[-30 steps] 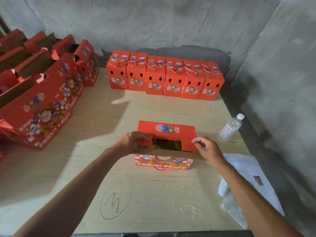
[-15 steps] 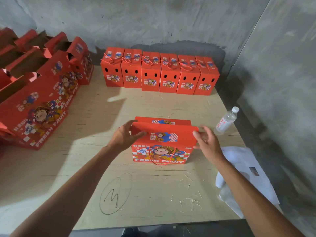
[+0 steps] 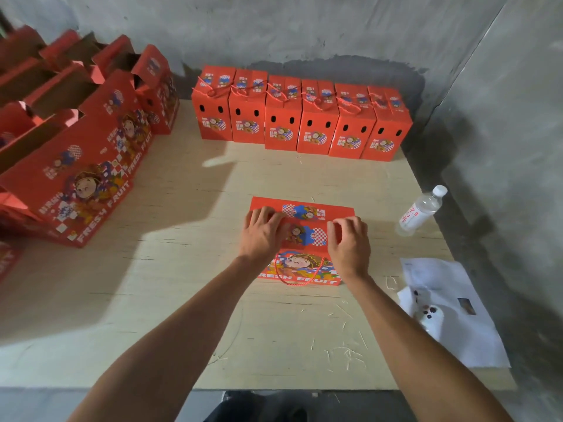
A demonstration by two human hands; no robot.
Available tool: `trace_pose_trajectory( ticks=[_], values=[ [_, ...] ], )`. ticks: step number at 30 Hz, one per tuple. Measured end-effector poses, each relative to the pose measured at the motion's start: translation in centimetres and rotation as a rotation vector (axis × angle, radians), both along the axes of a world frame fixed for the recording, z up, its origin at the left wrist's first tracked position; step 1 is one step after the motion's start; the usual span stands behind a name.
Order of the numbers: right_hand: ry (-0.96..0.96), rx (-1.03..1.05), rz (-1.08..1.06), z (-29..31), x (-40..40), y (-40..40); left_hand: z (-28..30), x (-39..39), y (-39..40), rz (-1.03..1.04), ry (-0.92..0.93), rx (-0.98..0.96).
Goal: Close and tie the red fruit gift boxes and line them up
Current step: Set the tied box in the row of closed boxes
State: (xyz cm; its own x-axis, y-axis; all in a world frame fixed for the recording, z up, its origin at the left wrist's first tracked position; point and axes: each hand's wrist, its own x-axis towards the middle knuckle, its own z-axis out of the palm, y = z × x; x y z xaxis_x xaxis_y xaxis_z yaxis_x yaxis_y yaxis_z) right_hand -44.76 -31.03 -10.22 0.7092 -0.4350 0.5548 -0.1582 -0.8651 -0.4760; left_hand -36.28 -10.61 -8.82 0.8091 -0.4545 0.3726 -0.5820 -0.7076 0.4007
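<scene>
A red fruit gift box (image 3: 304, 236) stands in the middle of the wooden table (image 3: 170, 269), both top flaps folded down. My left hand (image 3: 262, 233) presses flat on the left end of its top. My right hand (image 3: 347, 242) lies on the right end, fingers slightly curled over the flap. A red cord handle (image 3: 297, 274) hangs loose down the box's front. Several closed, tied red boxes (image 3: 301, 117) stand in a row along the back wall.
Several open red boxes (image 3: 76, 138) crowd the left side of the table. A plastic water bottle (image 3: 422, 210) lies near the right edge. White paper (image 3: 451, 312) sits at the front right. Concrete walls close off the back and right.
The near flap came down over the box's open top, and both hands moved from the flap ends onto the closed top. The view has shifted closer.
</scene>
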Motion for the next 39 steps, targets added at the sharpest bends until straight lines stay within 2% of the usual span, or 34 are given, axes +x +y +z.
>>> trace_pose_trajectory(
  ticks=[4, 9, 17, 23, 27, 31, 35, 39],
  values=[
    [-0.098, 0.061, -0.110, -0.9, 0.5, 0.2, -1.2, 0.0, -0.1, 0.067, -0.094, -0.099],
    [-0.072, 0.083, -0.203, -1.3, 1.3, 0.4, -1.3, 0.8, -1.2, 0.153, -0.087, -0.190],
    [0.054, -0.044, -0.185, -0.7, 2.4, 0.1, -0.4, 1.4, -2.2, 0.138, -0.003, -0.008],
    [0.177, -0.095, -0.084, 0.6, 3.0, -0.1, 0.1, 1.7, -3.0, 0.015, -0.027, 0.254],
    [0.223, -0.086, -0.112, 1.2, 3.6, 0.8, 0.2, 2.1, -2.9, -0.021, -0.047, 0.275],
    [0.222, -0.098, -0.107, 1.0, 4.2, 1.4, 0.0, 2.1, -3.1, 0.021, -0.022, 0.173],
    [0.459, -0.132, -0.109, 0.8, 4.8, 1.3, -0.8, 2.8, -3.2, -0.014, 0.021, 0.147],
    [0.637, -0.089, 0.003, 0.7, 5.4, 0.4, -1.1, 3.1, -4.1, 0.026, 0.202, 0.290]
  ],
)
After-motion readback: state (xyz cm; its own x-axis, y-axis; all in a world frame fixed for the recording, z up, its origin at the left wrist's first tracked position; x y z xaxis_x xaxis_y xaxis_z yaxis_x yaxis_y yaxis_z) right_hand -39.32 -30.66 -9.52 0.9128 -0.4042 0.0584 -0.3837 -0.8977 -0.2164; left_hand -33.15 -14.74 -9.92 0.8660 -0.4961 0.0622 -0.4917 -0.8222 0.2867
